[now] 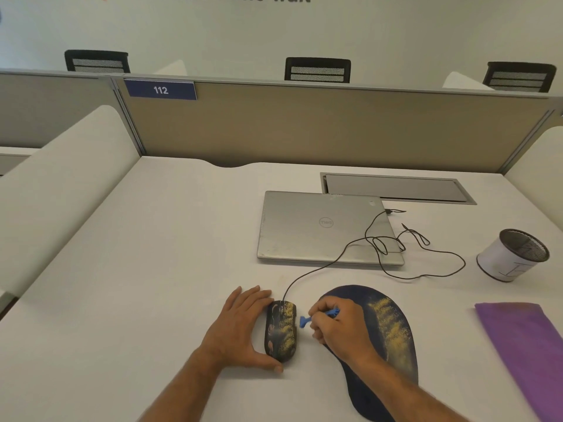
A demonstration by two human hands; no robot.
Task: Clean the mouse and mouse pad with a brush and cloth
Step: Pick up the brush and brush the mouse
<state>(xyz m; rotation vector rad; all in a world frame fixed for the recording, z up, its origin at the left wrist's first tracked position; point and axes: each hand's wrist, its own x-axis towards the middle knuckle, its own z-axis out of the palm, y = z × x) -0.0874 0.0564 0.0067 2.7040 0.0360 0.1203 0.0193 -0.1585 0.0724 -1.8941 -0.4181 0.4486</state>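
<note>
A dark wired mouse (281, 330) speckled with yellow dust lies on the white desk. My left hand (240, 327) rests against its left side, thumb at the rear, steadying it. My right hand (341, 328) grips a small blue brush (306, 320), whose bristle end points at the mouse's right side, just short of touching. Under my right hand lies a dark blue mouse pad (393, 330) with a wide patch of yellow dust. A folded purple cloth (524, 348) lies at the right edge of the desk.
A shut silver laptop (323, 229) sits behind the mouse, with the mouse's black cable (426, 263) looping across it and the desk. A white mesh pen cup (511, 254) lies tipped at the right. A cable hatch (396, 188) and a beige partition (304, 126) stand behind.
</note>
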